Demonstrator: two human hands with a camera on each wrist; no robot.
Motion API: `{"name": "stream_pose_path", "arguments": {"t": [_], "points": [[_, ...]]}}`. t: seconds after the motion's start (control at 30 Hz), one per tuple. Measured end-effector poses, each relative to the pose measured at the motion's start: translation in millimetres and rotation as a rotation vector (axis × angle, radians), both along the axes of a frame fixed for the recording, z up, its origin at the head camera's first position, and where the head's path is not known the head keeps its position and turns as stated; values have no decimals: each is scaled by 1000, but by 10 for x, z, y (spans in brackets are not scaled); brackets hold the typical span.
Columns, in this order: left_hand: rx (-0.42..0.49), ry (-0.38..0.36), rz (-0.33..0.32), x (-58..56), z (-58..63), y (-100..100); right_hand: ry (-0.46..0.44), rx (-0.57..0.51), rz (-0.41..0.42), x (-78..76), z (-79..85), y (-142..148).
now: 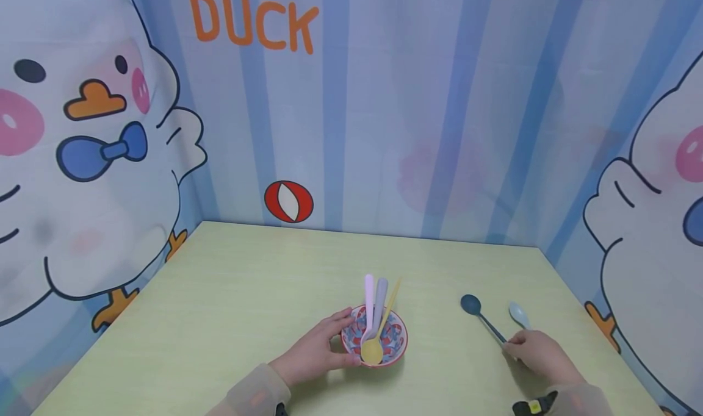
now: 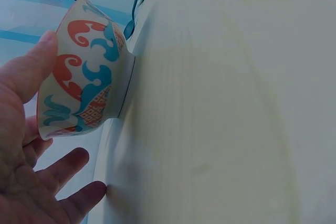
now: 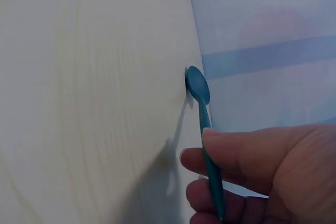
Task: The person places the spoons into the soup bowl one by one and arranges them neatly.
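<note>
Thumb and fingers of the left hand [image 1: 321,350] grip the patterned bowl [image 1: 396,340], with a pink spoon [image 1: 369,297], purple utensil [image 1: 381,294] and yellow spoon [image 1: 371,351] inside. Over on the table's [image 1: 263,288] right, I've got a teal spoon [image 3: 202,114] pinched by its handle in the right hand [image 1: 540,356]; looks light, stiff, maybe slick, so I'd hold mid-handle.

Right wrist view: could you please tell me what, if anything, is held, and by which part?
The right grip pinches the teal spoon by its handle.

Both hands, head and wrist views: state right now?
Left hand: closed on the side of the patterned bowl, thumb and fingers apart around it.
Right hand: closed, pinching the dark teal spoon by its handle.
</note>
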State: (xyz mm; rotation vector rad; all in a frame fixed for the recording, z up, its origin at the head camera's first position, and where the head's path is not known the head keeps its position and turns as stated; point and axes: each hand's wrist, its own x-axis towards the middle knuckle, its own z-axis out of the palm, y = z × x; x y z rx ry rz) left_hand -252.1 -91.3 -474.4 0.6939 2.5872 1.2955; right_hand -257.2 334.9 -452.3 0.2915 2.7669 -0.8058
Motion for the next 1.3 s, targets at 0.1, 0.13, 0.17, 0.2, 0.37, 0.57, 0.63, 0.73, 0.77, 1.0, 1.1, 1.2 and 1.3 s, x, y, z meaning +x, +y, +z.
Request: {"name": "stream_pose_path", "arguments": {"t": [0.1, 0.13, 0.17, 0.2, 0.37, 0.57, 0.63, 0.73, 0.77, 1.0, 1.1, 1.2, 1.3], "points": [[1, 3, 0, 1, 6, 0, -1, -27, 2, 10, 29, 11], [2, 4, -1, 2, 7, 0, -1, -27, 1, 9, 35, 13], [3, 4, -1, 3, 9, -1, 3, -29, 2, 6, 39, 14], [4, 2, -1, 3, 11, -1, 8, -32, 2, 6, 37, 18], [5, -9, 3, 6, 19, 0, 21, -103, -23, 5, 26, 30], [6, -6, 1, 0, 14, 1, 48, -242, -118, 1, 58, 76], [7, -3, 1, -2, 7, 1, 67, -317, -170, 5, 64, 90], [6, 2, 2, -1, -1, -1, 98, -411, -233, 8, 69, 101], [4, 3, 3, -1, -4, -1, 105, -443, -254, 7, 68, 102], [-2, 30, -6, 2, 3, 1, 161, -680, -470, -30, 28, 39], [-4, 36, -7, 4, 7, 1, 190, -778, -570, -49, 12, -13], [-5, 33, -6, 9, 11, -1, 224, -843, -638, -59, 8, -65], [-9, 29, -5, 14, 17, -2, 259, -890, -677, -63, 7, -106]]}}
